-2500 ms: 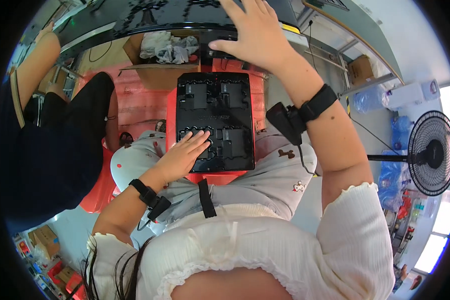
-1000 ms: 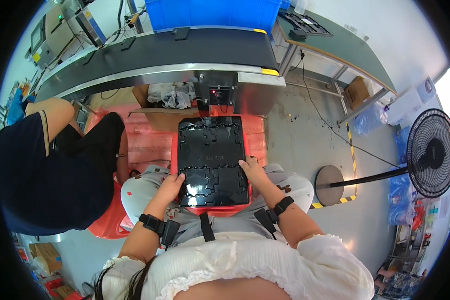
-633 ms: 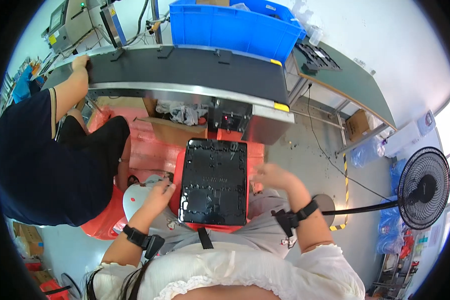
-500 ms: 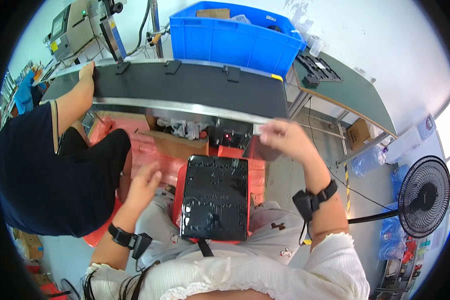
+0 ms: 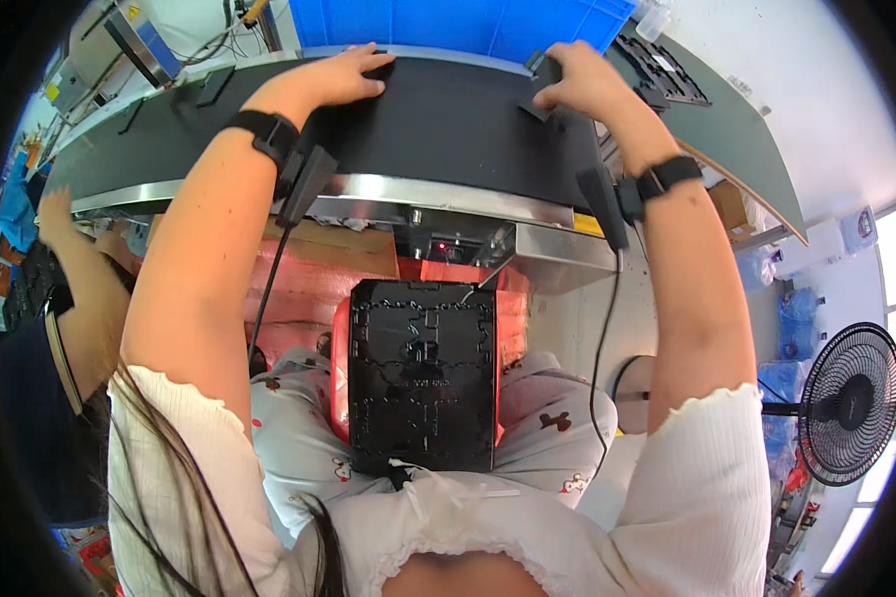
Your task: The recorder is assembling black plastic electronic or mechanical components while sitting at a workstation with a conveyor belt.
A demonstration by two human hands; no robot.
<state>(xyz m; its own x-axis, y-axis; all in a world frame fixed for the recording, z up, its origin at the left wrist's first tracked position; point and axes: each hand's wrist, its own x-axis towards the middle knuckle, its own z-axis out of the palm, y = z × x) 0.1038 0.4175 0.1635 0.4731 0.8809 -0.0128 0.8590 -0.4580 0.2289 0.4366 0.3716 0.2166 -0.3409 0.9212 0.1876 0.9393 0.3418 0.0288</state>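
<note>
Both my arms reach forward over a dark conveyor belt. My left hand is at the belt's far edge, thumb and fingers apart; a small dark shape shows by its fingertips, too dim to make out. Farther right, my right hand grips a small black plastic part between thumb and fingers, at the belt's right end. Two similar flat black parts lie on the belt to the left. Between my knees a black rectangular plastic panel with raised outlines rests on a red stool.
A large blue bin stands behind the belt. At right are a green table with black parts and a black fan. To my left sits a co-worker, one arm raised near the belt. A cardboard box lies beneath.
Both my hands have moved forward onto the belt, and my right hand has gripped a black part. The view has leaned forward. The co-worker's hand has left the belt's far edge.
</note>
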